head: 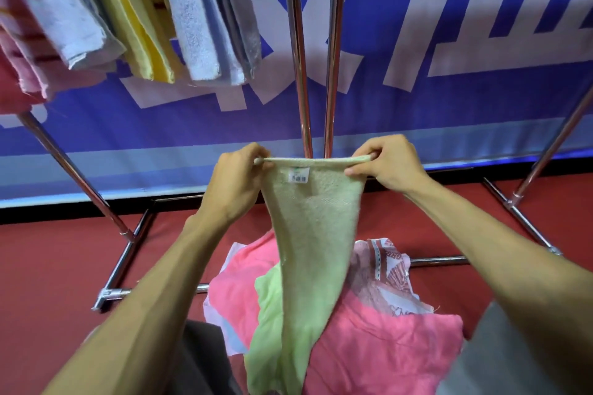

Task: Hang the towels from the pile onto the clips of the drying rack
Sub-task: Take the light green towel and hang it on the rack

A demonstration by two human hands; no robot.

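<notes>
Pinching the pale green towel (pixel 316 221) by its top hem, the left hand (pixel 236 184) and right hand (pixel 390 167) each have fingers clamped on one corner; the hem runs left to right, the cloth hanging down onto the pile (pixel 378 353) near the person. The hung towels (pixel 192 16) lie up and far left, nearer the left hand (so the lift likely goes that way); the clips are cut off above.

The hung towels (pixel 199 16) run past the top edge.
</notes>
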